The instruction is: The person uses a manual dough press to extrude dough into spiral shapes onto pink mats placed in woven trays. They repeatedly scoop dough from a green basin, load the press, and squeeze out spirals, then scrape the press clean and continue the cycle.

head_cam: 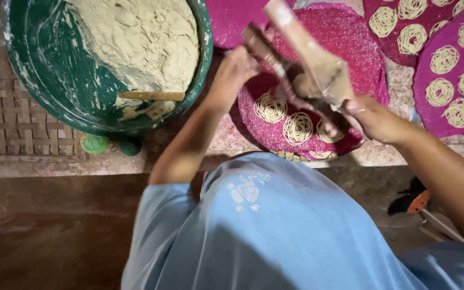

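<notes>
- Head view: the left hand and right hand are both closed around the handles of a wooden noodle press, held over a magenta mat near the middle.
- Risk, as I judge it: uneven squeezing could drop a coil onto its neighbour.
- Both forearms reach far, elbows bent; a green dough basin sits far left.

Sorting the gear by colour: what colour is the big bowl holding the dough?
Dark green, smeared with pale dough: the bowl shows best in the head view, upper left.
</notes>
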The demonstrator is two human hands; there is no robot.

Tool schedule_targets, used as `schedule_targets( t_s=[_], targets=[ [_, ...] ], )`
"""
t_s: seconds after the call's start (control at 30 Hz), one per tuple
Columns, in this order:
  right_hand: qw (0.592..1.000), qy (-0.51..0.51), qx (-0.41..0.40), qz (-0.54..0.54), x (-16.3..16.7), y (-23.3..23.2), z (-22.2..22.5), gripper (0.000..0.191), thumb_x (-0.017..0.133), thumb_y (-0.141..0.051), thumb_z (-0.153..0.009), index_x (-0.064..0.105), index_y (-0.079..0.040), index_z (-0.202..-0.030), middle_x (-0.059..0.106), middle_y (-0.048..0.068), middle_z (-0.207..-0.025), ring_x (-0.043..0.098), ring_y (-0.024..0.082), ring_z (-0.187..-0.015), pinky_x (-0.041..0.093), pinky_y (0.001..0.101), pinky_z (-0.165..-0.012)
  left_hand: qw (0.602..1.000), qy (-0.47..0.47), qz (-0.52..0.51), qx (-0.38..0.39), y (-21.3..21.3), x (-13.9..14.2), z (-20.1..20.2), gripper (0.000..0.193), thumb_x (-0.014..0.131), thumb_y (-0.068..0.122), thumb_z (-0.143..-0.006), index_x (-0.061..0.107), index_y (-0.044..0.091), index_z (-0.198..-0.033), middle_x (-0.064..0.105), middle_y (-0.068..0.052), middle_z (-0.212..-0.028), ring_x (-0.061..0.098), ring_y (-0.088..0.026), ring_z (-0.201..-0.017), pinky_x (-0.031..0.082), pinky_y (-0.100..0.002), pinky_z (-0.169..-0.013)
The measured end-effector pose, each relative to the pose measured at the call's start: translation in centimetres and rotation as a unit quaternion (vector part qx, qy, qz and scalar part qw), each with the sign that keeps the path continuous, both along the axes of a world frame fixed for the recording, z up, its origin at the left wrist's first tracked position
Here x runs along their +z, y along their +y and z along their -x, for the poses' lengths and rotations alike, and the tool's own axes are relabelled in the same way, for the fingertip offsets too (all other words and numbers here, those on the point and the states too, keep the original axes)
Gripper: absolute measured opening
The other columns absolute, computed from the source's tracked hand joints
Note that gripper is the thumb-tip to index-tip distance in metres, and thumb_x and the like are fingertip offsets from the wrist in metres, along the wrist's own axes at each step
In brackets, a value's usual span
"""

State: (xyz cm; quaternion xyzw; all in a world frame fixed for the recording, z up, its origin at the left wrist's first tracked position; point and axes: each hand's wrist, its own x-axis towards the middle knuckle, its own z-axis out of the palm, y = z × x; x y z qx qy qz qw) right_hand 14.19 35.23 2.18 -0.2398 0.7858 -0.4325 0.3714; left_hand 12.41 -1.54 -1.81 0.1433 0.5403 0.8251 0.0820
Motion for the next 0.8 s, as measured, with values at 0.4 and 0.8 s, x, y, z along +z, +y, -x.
schedule_targets(
  t_s=[0.4,0.8],
  targets=[
    [0.972,0.011,-0.058,-0.226,4.6,-6.8,6.4,0.079,0.022,-0.064,-0.102,0.068,-0.001,-0.105,0.074,0.015,-0.085,0.073,0.026,-0.081,0.058,0.0424,-0.079,0.852,0.012,-0.517,-0.088,1.4,0.6,10.3,0.026,0.047,0.042,-0.103,0.052,0.017,-0.104,0.056,0.002,-0.093,0.055,-0.017,-0.099,0.044,-0.037,-0.107],
    [0.968,0.076,-0.051,-0.234,6.8,-9.0,7.6,0.081,0.021,-0.065,-0.105,0.067,-0.001,-0.088,0.069,0.014,-0.073,0.067,0.029,-0.067,0.054,0.0397,-0.067,0.854,0.021,-0.517,-0.044,1.4,-0.3,12.2,0.029,0.047,0.045,-0.099,0.052,0.017,-0.095,0.053,0.003,-0.085,0.053,-0.016,-0.089,0.046,-0.038,-0.098]
  ],
)
